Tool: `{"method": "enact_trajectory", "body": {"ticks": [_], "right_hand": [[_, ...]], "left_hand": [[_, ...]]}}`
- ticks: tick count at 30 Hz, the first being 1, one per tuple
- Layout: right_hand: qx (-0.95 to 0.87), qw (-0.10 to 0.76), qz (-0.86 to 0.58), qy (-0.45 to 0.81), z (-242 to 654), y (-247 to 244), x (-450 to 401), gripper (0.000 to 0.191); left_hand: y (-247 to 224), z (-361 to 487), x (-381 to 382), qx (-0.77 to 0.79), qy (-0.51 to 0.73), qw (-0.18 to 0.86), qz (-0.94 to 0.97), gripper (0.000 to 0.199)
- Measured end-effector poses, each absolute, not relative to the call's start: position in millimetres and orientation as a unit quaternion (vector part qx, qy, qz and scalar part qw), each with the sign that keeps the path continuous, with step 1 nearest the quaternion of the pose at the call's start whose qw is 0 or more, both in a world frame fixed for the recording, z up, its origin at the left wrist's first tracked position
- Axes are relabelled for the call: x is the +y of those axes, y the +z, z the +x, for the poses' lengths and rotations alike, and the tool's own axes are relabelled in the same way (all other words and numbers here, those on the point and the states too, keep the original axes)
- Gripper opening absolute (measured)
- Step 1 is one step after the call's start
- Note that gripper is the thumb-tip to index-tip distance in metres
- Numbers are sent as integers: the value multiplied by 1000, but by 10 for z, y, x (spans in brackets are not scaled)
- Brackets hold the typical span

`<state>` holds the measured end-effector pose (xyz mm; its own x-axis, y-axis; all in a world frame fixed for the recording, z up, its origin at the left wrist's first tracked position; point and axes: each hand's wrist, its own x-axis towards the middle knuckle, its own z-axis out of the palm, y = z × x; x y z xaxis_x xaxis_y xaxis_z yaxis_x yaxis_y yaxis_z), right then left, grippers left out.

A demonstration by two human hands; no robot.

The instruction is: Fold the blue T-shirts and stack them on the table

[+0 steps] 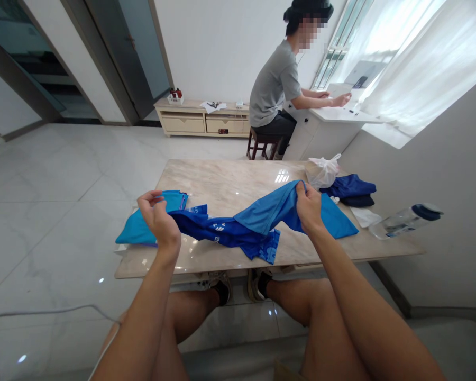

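Observation:
A blue shirt (pixel 222 233) with white print hangs stretched between my two hands, just over the table. Its lighter blue inner side (pixel 269 206) is turned outward near the right end. My left hand (pixel 158 219) is closed at the left end of the shirt; the grip itself is partly hidden behind the fingers. With thumb and fingers, my right hand (pixel 308 206) pinches the shirt's raised right edge. A folded light blue cloth (pixel 137 230) lies beyond my left hand. Another light blue cloth piece (pixel 337 218) rests on the table beside my right wrist.
On the marble-look table (pixel 222 177) are a white plastic bag (pixel 323 170), dark blue cloth (pixel 349 188) and a clear bottle (pixel 400 225) with a dark lid, lying tilted at the right edge. A person (pixel 273 84) sits at a white desk (pixel 341 114) beyond.

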<state>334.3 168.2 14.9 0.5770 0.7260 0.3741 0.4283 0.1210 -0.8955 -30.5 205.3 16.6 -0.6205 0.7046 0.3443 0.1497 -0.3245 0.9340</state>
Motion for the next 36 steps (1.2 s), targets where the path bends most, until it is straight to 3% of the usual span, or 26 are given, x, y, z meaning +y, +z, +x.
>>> {"method": "enact_trajectory", "body": {"ticks": [4,11,16,22,28,31,33,36], "right_hand": [[-552,547,-601,186,3002,278,1589,59],[-685,447,-490,300,2586,445,1423,51],[-697,429,-493,296,2659,432,1381,51],[-673,415,-540,289,2761,459,1332,54],[-657,418,-561,282,2766,501,1326,53],[-657,403,-566,292,2815,462,1346,49],[-672,347,-576,310,2854,413,1359,43],[-726,188,-606,266,2883,317,1382,30]], "left_hand": [[173,-29,1876,471,614,266,575,22],[121,560,1585,347,418,379,749,61],[106,621,1604,415,274,363,787,16],[153,513,1587,563,135,142,803,9],[147,345,1668,610,118,74,780,19],[148,287,1704,617,139,104,768,20],[157,270,1706,625,163,130,752,22],[180,267,1686,633,207,134,734,25]]}}
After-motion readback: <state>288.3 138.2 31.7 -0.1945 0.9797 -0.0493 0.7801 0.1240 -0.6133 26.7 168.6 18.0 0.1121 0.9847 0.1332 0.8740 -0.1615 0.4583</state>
